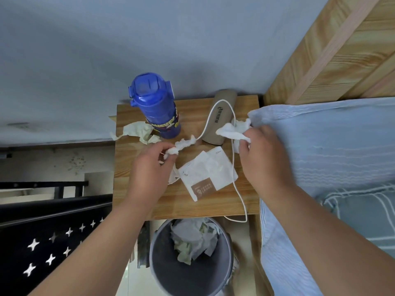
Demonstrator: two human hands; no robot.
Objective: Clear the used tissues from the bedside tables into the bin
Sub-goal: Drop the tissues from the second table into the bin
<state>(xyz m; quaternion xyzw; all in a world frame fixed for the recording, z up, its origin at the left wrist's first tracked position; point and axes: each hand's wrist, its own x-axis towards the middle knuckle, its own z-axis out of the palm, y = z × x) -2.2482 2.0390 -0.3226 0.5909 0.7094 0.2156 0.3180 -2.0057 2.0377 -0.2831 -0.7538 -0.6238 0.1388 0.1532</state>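
Both hands were busy over the wooden bedside table [136, 167]. The left hand [156, 165] had its fingertips curled in and pinched one end of a white tissue [184, 143] that was twisted up into a ropey strip; the other end lay on the tabletop near the base of the blue bottle [156, 105]. The right hand [263, 159] was closed round a bigger white wad [232, 130], all scrunched and puffy, held just above the table's right side next to the light blue pillow [320, 146].

A third tissue [137, 132], more yellowish and crumpled flat, sat at the left edge of the table, touching the bottle and hanging a bit past the edge. There was also a beige oblong case [220, 118] at the back, a white cable [235, 178] looping over it and trailing off the front edge, and a white paper packet [209, 174] with a brown label in the middle.

The grey bin [192, 278] stood on the floor right below the table's front edge, with crumpled white and yellowish tissues [192, 240] already in it.
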